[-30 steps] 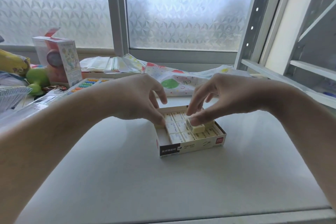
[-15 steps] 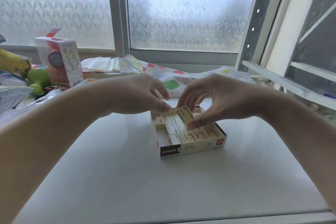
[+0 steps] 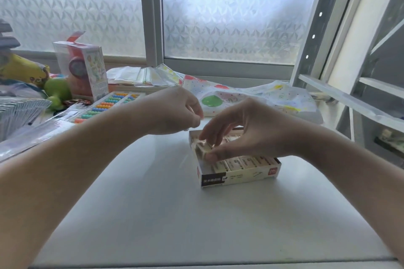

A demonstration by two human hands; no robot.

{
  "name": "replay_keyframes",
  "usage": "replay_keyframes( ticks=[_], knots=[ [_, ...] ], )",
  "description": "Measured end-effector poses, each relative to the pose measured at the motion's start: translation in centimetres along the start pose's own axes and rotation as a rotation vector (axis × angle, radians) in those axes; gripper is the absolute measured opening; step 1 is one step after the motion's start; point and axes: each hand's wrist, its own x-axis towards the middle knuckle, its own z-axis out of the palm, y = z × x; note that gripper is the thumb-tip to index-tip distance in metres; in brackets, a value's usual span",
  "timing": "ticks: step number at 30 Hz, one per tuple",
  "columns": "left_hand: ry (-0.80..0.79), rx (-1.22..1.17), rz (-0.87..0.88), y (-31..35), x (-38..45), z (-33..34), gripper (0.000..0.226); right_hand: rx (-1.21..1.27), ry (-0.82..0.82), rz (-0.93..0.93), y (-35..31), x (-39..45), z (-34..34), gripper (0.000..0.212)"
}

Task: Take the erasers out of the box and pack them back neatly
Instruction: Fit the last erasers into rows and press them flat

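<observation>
Centrally, my right hand [image 3: 247, 135] arches over the left half of the box [image 3: 236, 170], its thumb and fingertips [image 3: 202, 136] pinched on one cream eraser [image 3: 204, 148] that sits tilted at the box's left end, partly above the rim. My left hand [image 3: 172, 111] hovers just behind and to the left of the box, fingers curled toward the thumb; whether they hold anything I cannot tell, as the fingertips are blurred. Neither hand touches the other. Remaining erasers [image 3: 247, 162] lie flat in rows inside the box, labels upward, filling its near and right portions. This shallow open box rests on the white tabletop [image 3: 175, 214], its front wall printed black at left and pale at right, with a small red mark at the right corner. Farther back, along the window sill, lie a bead abacus [image 3: 105, 105], a clear toy carton [image 3: 85, 70], a green toy [image 3: 58, 91], and a spotted plastic bag [image 3: 251, 98]. Frosted window panes [image 3: 229, 11] stand behind, and a grey metal shelf frame [image 3: 323, 28] rises at right.
</observation>
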Motion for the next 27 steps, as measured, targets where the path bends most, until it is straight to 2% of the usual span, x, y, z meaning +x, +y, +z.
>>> replay_keyframes(
  ticks=[6, 17, 20, 24, 27],
  knots=[
    [-0.049, 0.006, 0.051, -0.30, 0.09, -0.13, 0.016, -0.069, 0.041, -0.021, -0.16, 0.24, 0.73, 0.018],
    [-0.038, -0.007, 0.046, -0.14, 0.14, 0.39, 0.019, -0.101, -0.060, 0.016, -0.33, 0.08, 0.70, 0.010],
    [-0.038, -0.011, 0.054, -0.18, 0.14, 0.41, 0.018, -0.135, -0.041, 0.027, -0.18, 0.25, 0.93, 0.015],
    [-0.052, 0.002, 0.073, -0.31, 0.22, 0.29, 0.013, -0.189, -0.005, 0.095, -0.04, 0.58, 1.08, 0.037],
    [-0.062, -0.015, 0.067, -0.33, 0.25, 0.30, 0.018, -0.166, -0.010, 0.089, -0.17, 0.50, 0.80, 0.036]
  ],
)
